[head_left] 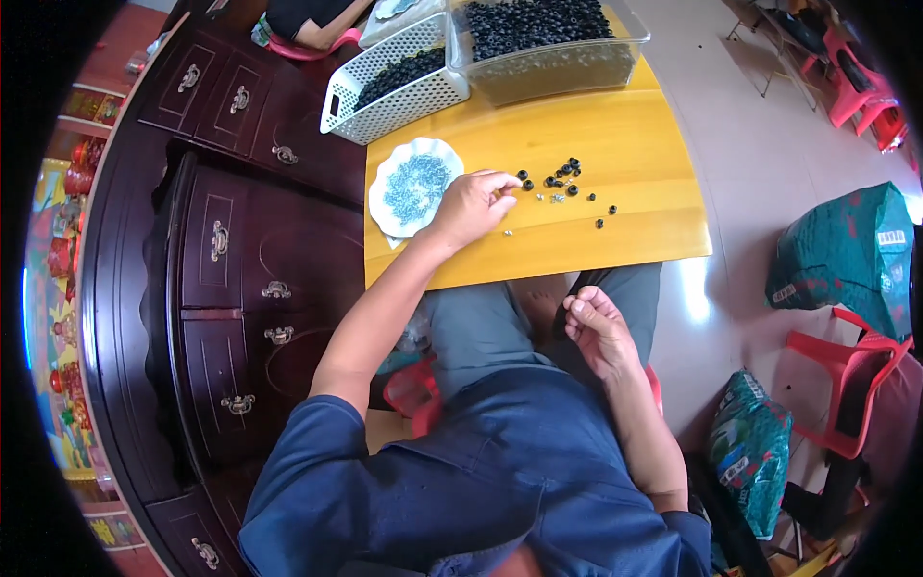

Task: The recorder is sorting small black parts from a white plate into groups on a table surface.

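My left hand [473, 206] is over the yellow wooden table [635, 226], just right of a white scalloped plate [387, 181] of small silvery metal pieces [415, 188]. Its index finger reaches toward small black round parts [528, 185], with the thumb apart below it and nothing visible between them. More black parts [573, 190] lie scattered to the right, with a few tiny metal pieces [558, 198] among them. Beyond the table's near edge, above my lap, my right hand [601, 332] is closed with thumb and fingers pinched together. Whatever it may hold is too small or hidden to name.
A white perforated basket [404, 113] and a clear plastic bin [548, 77], both holding many black parts, stand at the table's far side. Dark wooden drawers [240, 240] line the left. Green bags [836, 250] and a red stool [841, 385] are on the right.
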A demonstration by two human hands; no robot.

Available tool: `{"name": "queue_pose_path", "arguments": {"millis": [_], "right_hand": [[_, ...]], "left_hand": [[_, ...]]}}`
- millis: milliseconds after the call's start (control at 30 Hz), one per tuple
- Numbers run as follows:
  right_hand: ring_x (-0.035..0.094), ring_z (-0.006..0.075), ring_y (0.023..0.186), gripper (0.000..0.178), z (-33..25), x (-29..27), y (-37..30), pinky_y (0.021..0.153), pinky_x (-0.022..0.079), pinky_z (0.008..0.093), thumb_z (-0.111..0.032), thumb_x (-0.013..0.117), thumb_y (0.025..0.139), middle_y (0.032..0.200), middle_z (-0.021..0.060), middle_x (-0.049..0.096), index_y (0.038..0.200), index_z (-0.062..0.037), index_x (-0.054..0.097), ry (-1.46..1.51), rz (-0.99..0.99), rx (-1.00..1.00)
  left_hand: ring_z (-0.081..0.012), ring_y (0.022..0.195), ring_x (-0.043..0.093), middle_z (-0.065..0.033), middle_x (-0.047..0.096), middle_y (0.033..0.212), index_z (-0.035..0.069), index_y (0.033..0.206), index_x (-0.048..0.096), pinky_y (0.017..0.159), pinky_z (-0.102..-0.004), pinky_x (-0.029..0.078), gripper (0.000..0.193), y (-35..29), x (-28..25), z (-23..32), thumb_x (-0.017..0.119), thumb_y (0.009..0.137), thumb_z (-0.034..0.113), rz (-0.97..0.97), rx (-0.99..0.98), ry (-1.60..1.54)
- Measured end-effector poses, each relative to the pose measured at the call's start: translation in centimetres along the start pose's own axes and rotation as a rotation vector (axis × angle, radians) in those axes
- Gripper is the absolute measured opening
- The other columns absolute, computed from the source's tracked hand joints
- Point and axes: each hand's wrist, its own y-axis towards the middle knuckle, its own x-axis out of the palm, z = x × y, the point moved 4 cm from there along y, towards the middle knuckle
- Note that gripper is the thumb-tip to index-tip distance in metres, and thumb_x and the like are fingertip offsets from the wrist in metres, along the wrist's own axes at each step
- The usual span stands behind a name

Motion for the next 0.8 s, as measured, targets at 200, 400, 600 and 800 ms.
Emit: {"name": "queue_pose_path", "arguments": {"millis": [200, 400, 600, 800], "right_hand": [[0.062, 0.0084, 0.074, 0.011, -0.4, -0.1, -0.3, 0.070, 0.052, 0.0240, -0.007, 0.069, 0.092, 0.094, 0.0013, 0.071, 0.097, -0.0138, 0.062, 0.011, -0.010, -0.018], [0.062, 0.0083, 0.074, 0.010, -0.3, -0.2, -0.3, 0.070, 0.052, 0.0238, -0.007, 0.069, 0.092, 0.094, 0.0016, 0.071, 0.097, -0.0129, 0.062, 0.007, -0.018, -0.020], [0.062, 0.0089, 0.075, 0.007, -0.2, -0.2, -0.4, 0.070, 0.052, 0.0239, -0.008, 0.068, 0.094, 0.094, 0.0025, 0.070, 0.097, -0.0120, 0.062, 0.018, -0.011, -0.009], [0.061, 0.0103, 0.079, 0.011, 0.1, 0.8, -0.6, 0.072, 0.051, 0.0241, -0.015, 0.065, 0.097, 0.098, 0.0042, 0.068, 0.106, -0.0100, 0.061, -0.010, -0.065, 0.049]], "left_hand": [[-0.0240, 0.073, 0.068, -0.0091, 0.069, 0.084, 0.007, 0.101, 0.073, 0.068, -0.0348, 0.053, 0.019, 1.5, 2.2, 0.0, 0.069, 0.083, 0.011, 0.038, 0.162, 0.226], [-0.0262, 0.073, 0.068, -0.0111, 0.069, 0.084, 0.006, 0.093, 0.073, 0.068, -0.0361, 0.053, 0.013, 1.5, 2.3, -0.4, 0.069, 0.083, 0.012, 0.071, 0.198, 0.278], [-0.0139, 0.061, 0.061, -0.0066, 0.066, 0.076, 0.001, 0.091, 0.071, 0.058, -0.0262, 0.049, 0.009, -1.5, 0.2, 2.1, 0.071, 0.082, 0.004, 0.117, 0.108, 0.035], [-0.0104, 0.071, 0.062, -0.0052, 0.067, 0.087, -0.001, 0.094, 0.069, 0.065, -0.0238, 0.050, 0.013, -6.6, 1.2, 6.4, 0.070, 0.081, -0.003, 0.047, 0.168, -0.305]]}}
